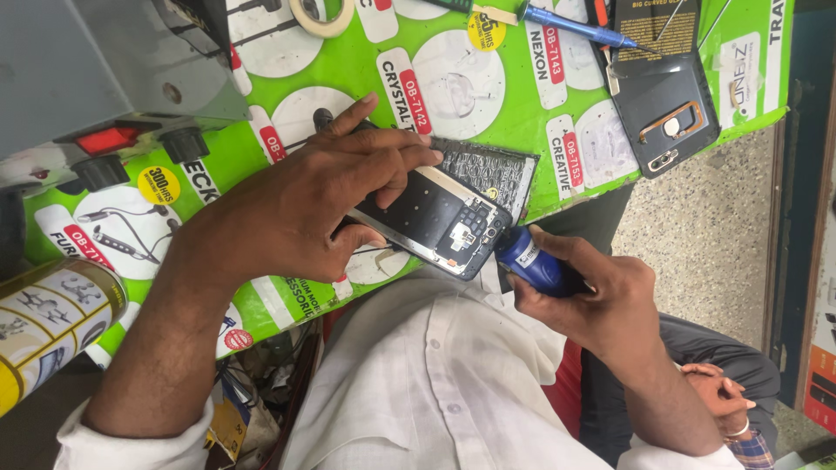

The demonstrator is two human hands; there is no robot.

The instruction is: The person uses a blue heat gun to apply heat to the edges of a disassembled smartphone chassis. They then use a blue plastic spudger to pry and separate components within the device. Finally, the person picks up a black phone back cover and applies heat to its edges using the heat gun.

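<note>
The surface [522,130] is a bench top covered with a bright green printed sheet showing white circles, red labels and drawings of earphones. Near its edge, at the centre of the view, lies an opened phone [431,216] with its back removed, exposing a dark inner frame and small components at its right end. The left hand [305,204] rests on top of the phone, fingers spread and pressing down on its left part. The right hand [601,296] is closed around a blue-handled screwdriver [531,261], whose tip end meets the lower right corner of the phone. Just beyond the phone, partly under it, lies a dark patterned panel [496,170]. At the far right of the surface sits a detached dark back cover [666,113] with a camera cutout, and beyond it a blue pen [579,28]. A roll of tape [322,16] lies at the far edge. At the far left stands a grey device [113,70] with a red switch and black knobs. At the near left a cylindrical can [48,326] with a pale and yellow label lies on its side. To the right of the surface, a speckled floor [705,235] is visible. Another person's hand [718,396], wearing a bangle, rests at the lower right.
</note>
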